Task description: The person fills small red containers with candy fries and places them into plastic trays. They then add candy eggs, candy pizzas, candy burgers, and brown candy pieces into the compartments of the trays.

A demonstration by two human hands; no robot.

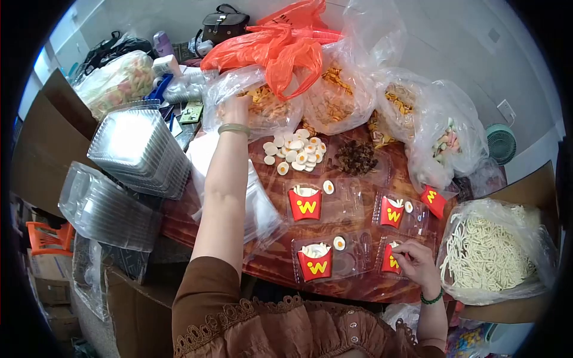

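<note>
The red, yellow-marked fries packet (387, 262) lies in a clear plastic tray (378, 256), long axis and mouth pointing away from the wearer. The right hand (417, 264) half-curls over it; the left hand (236, 107) meets a clear plastic bag (216, 89), fingers hidden; I cannot tell either hold.

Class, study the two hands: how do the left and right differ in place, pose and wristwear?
The left hand is stretched out to a clear bag; the right hand is nearer the body, at a red carton. The left hand's fingers are hard to make out; the right's are visibly bent. A pale bangle circles the left wrist, a green bracelet the right. Both hands are ungloved.
</note>
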